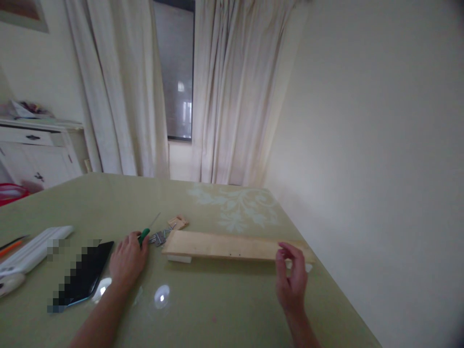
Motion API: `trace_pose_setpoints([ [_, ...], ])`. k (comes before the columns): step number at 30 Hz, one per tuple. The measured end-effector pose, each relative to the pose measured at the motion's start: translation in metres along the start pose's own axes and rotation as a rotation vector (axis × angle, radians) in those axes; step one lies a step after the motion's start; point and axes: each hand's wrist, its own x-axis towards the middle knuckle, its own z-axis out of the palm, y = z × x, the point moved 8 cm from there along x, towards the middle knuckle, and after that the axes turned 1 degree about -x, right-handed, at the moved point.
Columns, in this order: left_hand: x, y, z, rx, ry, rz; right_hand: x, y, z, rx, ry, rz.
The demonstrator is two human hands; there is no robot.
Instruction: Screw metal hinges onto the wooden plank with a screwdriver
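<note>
A long pale wooden plank (224,245) lies across the green table (224,309), raised on small white blocks. My left hand (127,258) is closed around the green handle of a screwdriver (145,235), whose thin shaft points away toward the window. A cluster of metal screws or fittings (159,237) and a small wooden piece (177,222) lie just past that hand, at the plank's left end. My right hand (292,275) hovers at the plank's right end, fingers curled loosely near its edge, with nothing visibly in them.
A dark tablet or phone (85,275) lies left of my left hand, beside a white ribbed object (34,249) and orange and dark pencils (10,245). A white cabinet (36,154) stands at far left. Curtains and a window lie beyond the table; a bare wall runs along the right.
</note>
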Motion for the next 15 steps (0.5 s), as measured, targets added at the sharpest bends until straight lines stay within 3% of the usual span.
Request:
trace_pose_setpoints([
  [3,0.001,-0.003,0.006,0.028,-0.021,-0.021,0.042,0.035,-0.035,-0.190,0.000,-0.123],
  [7,0.001,0.000,0.007,0.061,-0.075,-0.018,0.061,0.099,-0.058,-0.304,-0.047,-0.063],
  [11,0.000,0.003,0.005,0.047,-0.097,-0.014,0.044,0.142,-0.052,-0.339,-0.141,0.027],
  [15,-0.003,0.004,-0.002,-0.007,-0.084,-0.038,0.035,0.166,-0.044,-0.403,-0.307,0.113],
])
